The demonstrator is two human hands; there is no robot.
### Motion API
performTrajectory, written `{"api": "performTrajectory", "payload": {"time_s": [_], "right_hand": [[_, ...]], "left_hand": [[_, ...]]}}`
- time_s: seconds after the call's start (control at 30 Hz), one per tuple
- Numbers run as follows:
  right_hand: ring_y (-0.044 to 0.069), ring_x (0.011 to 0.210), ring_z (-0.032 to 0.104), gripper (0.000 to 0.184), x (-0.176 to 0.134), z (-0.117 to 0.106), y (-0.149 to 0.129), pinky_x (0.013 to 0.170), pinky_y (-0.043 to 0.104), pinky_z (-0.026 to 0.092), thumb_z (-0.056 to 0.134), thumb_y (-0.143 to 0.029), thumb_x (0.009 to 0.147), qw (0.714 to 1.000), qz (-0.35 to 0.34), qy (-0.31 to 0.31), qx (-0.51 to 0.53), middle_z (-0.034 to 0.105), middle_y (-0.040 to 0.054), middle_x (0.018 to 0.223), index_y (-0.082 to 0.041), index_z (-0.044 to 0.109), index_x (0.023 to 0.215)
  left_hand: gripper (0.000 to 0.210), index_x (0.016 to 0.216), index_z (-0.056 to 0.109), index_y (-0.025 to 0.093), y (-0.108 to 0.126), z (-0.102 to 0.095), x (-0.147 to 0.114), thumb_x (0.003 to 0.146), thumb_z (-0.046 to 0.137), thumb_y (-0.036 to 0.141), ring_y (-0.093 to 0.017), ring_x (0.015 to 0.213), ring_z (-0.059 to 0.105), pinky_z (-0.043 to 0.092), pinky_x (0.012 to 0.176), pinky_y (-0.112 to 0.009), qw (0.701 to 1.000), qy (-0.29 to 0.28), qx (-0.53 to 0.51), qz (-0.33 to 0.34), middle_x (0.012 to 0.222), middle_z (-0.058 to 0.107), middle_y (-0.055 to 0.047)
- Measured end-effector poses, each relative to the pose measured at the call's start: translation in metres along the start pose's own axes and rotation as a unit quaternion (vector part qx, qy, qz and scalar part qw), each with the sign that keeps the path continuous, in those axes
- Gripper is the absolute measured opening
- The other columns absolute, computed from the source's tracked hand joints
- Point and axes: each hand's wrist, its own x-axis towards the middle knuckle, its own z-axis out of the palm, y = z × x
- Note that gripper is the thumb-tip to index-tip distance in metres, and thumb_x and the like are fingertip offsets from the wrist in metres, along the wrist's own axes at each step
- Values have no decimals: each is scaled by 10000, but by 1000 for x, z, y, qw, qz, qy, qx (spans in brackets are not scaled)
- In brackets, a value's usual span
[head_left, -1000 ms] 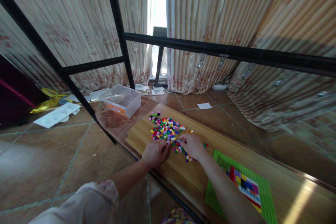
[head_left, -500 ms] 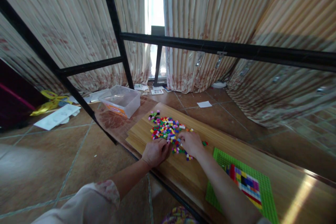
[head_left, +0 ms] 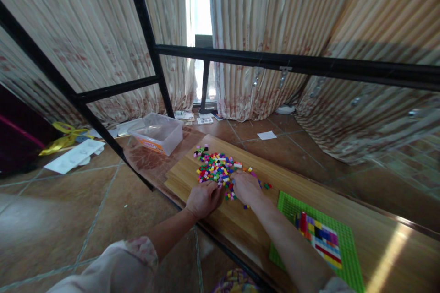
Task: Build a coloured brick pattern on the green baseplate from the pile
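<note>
A heap of small, many-coloured toy building bricks (head_left: 215, 167) lies spread on a wooden board (head_left: 185, 178). At the heap's near edge rests my left hand (head_left: 203, 199), its fingers curled and pressed together; whatever they hold is too small to make out. My right hand (head_left: 246, 187) reaches into the right side of the heap, fingertips bent down among the bricks. Its fingers are closed, and any brick between them is hidden. Below my right forearm sits a green baseplate (head_left: 349, 238), partly covered by the arm, with rows of coloured bricks (head_left: 321, 238) built on it.
A clear plastic box (head_left: 161, 135) with an orange label stands behind the board's left end. Black metal bars (head_left: 247, 57) cross in front of striped curtains (head_left: 268, 4). Papers (head_left: 266, 135) and a white tray-like piece (head_left: 74, 158) lie on the tiled floor.
My right hand has shifted slightly left and deeper into the heap, over bricks near its right side. The left hand stays in nearly the same place.
</note>
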Motion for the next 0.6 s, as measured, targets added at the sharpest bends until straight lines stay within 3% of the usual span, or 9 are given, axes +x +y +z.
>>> {"api": "performTrajectory", "payload": {"time_s": [0.23, 0.4, 0.6], "right_hand": [[185, 1025, 623, 297, -11, 1, 14, 877, 266, 422, 475, -164, 863, 997, 54, 36, 50, 674, 76, 1104, -210, 692, 1060], [157, 963, 628, 264, -19, 10, 22, 867, 245, 422, 500, -123, 841, 989, 76, 54, 111, 690, 50, 1023, -215, 717, 961], [159, 927, 639, 202, -24, 10, 30, 880, 266, 444, 552, -156, 815, 961, 94, 115, 235, 711, 40, 970, -220, 733, 877]], "left_hand": [[326, 740, 565, 196, 0, 0, 0, 985, 410, 345, -140, 674, 579, 407, 601, -240, 1000, 0, 2, 0, 757, 632, -36], [329, 752, 576, 196, -2, 2, 0, 989, 405, 346, -144, 697, 585, 418, 620, -244, 1000, 4, 3, 10, 767, 637, -38], [331, 754, 581, 197, 0, 3, -1, 987, 401, 348, -145, 695, 584, 415, 613, -242, 1000, 9, 17, 9, 760, 641, -41]]}}
